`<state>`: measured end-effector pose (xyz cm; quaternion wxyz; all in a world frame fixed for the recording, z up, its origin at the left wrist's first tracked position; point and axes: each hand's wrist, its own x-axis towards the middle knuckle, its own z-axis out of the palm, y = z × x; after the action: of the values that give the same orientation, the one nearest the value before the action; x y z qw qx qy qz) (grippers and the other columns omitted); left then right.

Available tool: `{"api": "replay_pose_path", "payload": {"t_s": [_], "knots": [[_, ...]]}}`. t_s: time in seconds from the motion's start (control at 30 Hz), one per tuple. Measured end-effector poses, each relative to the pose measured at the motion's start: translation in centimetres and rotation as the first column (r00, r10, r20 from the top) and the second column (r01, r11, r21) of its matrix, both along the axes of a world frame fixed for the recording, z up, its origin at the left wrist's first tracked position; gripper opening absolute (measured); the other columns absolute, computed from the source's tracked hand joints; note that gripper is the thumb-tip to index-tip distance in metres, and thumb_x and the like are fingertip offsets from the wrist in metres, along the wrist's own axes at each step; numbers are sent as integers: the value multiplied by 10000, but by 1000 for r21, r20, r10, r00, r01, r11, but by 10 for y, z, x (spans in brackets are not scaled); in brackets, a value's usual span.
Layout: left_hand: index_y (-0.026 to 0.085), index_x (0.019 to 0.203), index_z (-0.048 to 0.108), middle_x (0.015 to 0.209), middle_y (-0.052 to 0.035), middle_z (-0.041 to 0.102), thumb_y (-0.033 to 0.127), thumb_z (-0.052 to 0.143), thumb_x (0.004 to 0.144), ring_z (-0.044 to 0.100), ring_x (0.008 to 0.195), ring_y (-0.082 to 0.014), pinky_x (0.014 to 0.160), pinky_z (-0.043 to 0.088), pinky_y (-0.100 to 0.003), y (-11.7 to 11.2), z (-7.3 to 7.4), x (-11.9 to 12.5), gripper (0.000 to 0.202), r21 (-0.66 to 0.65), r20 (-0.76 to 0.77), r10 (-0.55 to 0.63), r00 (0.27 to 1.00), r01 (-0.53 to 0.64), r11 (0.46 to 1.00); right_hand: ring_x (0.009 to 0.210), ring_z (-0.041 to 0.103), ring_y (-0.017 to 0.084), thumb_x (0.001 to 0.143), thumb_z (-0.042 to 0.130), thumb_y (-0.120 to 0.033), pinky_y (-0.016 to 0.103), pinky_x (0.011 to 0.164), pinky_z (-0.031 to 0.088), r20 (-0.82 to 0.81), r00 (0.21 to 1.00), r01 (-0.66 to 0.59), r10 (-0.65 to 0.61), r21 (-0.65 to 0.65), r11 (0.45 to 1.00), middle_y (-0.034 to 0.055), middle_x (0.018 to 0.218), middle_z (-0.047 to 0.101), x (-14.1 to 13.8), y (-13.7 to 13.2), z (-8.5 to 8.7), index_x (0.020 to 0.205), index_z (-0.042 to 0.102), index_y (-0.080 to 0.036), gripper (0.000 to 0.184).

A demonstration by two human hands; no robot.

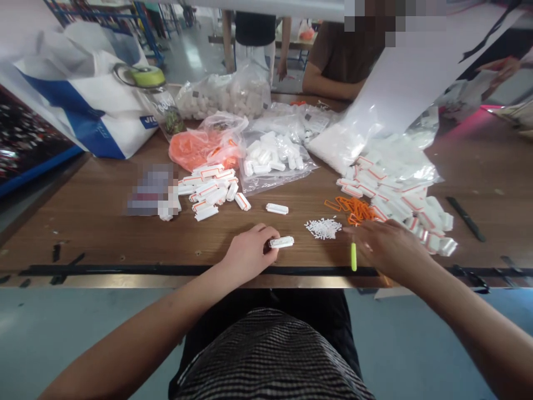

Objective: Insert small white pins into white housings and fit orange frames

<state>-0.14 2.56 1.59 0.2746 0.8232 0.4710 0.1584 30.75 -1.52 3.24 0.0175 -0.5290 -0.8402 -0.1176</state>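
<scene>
Two bare hands work at the near edge of a wooden table (95, 222) covered with small plastic parts.

At far left stands a white and blue bag (83, 105) with a green-lidded jar (160, 100) beside it. Nearer lies a heap of white clips (210, 189) with orange trim, and behind it an orange bag (200, 149) and a clear bag (272, 158) of white pieces. The left hand (250, 253) rests on the table with its fingers curled, thumb and fingertips pinching one white clip (281, 242) just off the table edge. A loose clip (277, 209) lies beyond it. To the right sits a small pile of white bits (323, 228), then orange loops (353, 208). The right hand (387, 244) points its close-set fingers toward the bits. A green stick (353, 256) shows beneath it, but I cannot tell whether it is gripped. A second heap of clips (400, 205) lies just past that hand.
</scene>
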Motion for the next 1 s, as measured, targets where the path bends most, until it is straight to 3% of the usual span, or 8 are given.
{"api": "replay_pose_path", "payload": {"t_s": [0.27, 0.43, 0.53, 0.6, 0.63, 0.77, 0.87, 1.0], "knots": [[238, 1017, 658, 994, 8, 635, 271, 674, 822, 617, 716, -134, 714, 505, -292, 7, -4, -5, 199, -2, -15, -114, 993, 114, 994, 751, 620, 205, 816, 535, -46, 339, 738, 432, 83, 936, -338, 343, -61, 939, 95, 806, 697, 22, 1, -25, 937, 699, -151, 230], [228, 1014, 652, 1004, 1, 636, 271, 641, 880, 636, 764, -139, 740, 517, -293, 7, -14, -8, 141, 71, 10, -145, 989, 144, 987, 534, 537, 161, 902, 494, -125, 309, 571, 378, 33, 926, -377, 376, 14, 926, 23, 594, 608, 10, 1, -5, 675, 597, -194, 259], [223, 1052, 639, 1034, -8, 638, 285, 615, 908, 647, 866, -170, 772, 524, -313, 6, -18, -9, 159, 113, -16, -168, 986, 168, 979, 481, 560, 134, 902, 533, -186, 284, 504, 390, -276, 921, -232, 277, 182, 955, 12, 615, 666, -12, -7, 5, 757, 634, -185, 177], [229, 1072, 640, 1034, -3, 646, 276, 621, 906, 646, 855, -164, 777, 524, -312, 6, -20, -8, 173, 116, 3, -165, 986, 164, 980, 510, 621, 141, 924, 533, -264, 275, 503, 445, -653, 753, -15, 83, 108, 994, 38, 708, 727, -36, -11, 5, 831, 664, -185, 179], [233, 1068, 647, 1020, 4, 651, 266, 637, 894, 642, 814, -150, 768, 523, -303, 6, -21, -8, 177, 109, 29, -151, 988, 147, 983, 548, 658, 153, 945, 509, -300, 271, 502, 471, -828, 556, 80, -67, -27, 996, 54, 744, 742, -50, -12, 4, 847, 672, -186, 222], [227, 1010, 696, 912, 15, 653, 249, 712, 830, 594, 657, -107, 680, 507, -265, 9, -24, -8, 182, 53, 177, -113, 978, 105, 993, 456, 638, 152, 875, 595, -493, 233, 367, 426, -892, -54, -37, -448, -447, 894, 67, 674, 737, -102, 0, -10, 804, 665, -180, 329], [213, 1000, 720, 861, 0, 651, 271, 726, 820, 582, 640, -110, 635, 492, -258, 10, -25, -9, 190, 34, 265, -108, 958, 102, 994, 379, 583, 114, 805, 663, -546, 191, 332, 396, -844, -204, -22, -496, -502, 864, 24, 525, 659, -123, 13, -21, 637, 604, -173, 414], [212, 993, 738, 825, -1, 650, 254, 732, 812, 572, 625, -107, 620, 486, -252, 9, -25, -9, 186, 5, 303, -83, 949, 86, 996, 325, 542, 98, 820, 598, -626, 180, 314, 400, -843, -176, 29, -509, -521, 853, 14, 443, 602, -133, 18, -26, 554, 572, -168, 531]]}}
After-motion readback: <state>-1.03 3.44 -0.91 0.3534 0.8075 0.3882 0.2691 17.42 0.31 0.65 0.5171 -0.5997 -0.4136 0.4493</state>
